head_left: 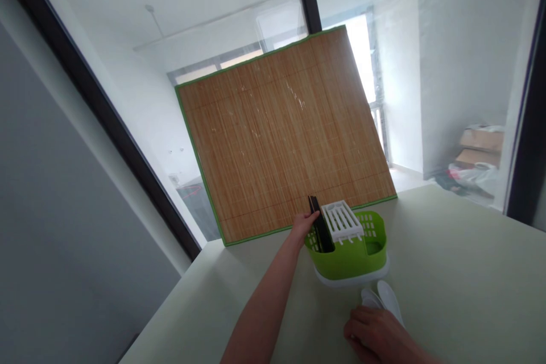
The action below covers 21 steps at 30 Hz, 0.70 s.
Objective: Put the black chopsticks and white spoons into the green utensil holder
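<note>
A green basket (352, 263) with a white base stands on the pale table, a white slotted rack (342, 220) set across its top. Black chopsticks (323, 230) lean upright in the basket's left part. Around their upper end my left hand (303, 223) is closed, at the basket's left rim. My right hand (375, 332) is low in the view, in front of the basket, its fingers curled beside white spoons (389, 299). Part of the spoons is hidden by this hand, and whether its fingers grip them cannot be made out.
Behind the basket, a bamboo mat (281, 136) with green edging leans against a glass partition with dark frames. The pale table (460, 273) reaches to the partition. Beyond the glass, cardboard boxes (482, 139) and plastic bags lie at the right.
</note>
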### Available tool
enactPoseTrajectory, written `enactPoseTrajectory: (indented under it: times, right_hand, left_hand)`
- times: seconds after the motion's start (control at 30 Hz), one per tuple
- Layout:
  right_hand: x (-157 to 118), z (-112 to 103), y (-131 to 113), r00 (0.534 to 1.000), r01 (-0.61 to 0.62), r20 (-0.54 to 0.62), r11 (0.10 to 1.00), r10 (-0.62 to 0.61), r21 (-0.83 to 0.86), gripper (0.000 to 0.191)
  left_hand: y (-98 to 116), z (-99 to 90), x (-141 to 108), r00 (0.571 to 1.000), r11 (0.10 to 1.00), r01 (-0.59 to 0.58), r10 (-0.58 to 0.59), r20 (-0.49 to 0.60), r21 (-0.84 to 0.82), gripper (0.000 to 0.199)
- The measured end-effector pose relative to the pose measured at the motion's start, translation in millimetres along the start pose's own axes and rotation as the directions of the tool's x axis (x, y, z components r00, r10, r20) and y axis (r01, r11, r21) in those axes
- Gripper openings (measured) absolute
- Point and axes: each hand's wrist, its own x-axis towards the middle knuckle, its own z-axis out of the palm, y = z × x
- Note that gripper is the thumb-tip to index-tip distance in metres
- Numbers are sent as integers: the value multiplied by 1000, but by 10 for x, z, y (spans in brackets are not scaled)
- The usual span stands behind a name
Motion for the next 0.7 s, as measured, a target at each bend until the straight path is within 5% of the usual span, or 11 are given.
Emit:
enactPoseTrajectory:
  times: [0.13, 0.27, 0.5, 0.7]
  right_hand:
    - [14, -88, 4, 999, -44, -4, 999, 43, -33, 14]
    - [13, -200, 89, 982, -189, -22, 968, 188, -163, 14]
    - [-62, -312, 326, 900, -423, -29, 856, 434, -299, 14]
    - [-86, -295, 327, 880, -434, 68, 855, 469, -284, 18]
  left_hand:
    - [-39, -42, -82, 998, 998, -40, 38, -45, -39, 41]
    - [-181, -153, -277, 966, 986, -131, 104, -238, -101, 46]
    - [-796, -308, -1000, 854, 962, -208, 90, -513, -177, 46]
    - [-1127, -218, -1510, 856, 963, -216, 106, -506, -163, 33]
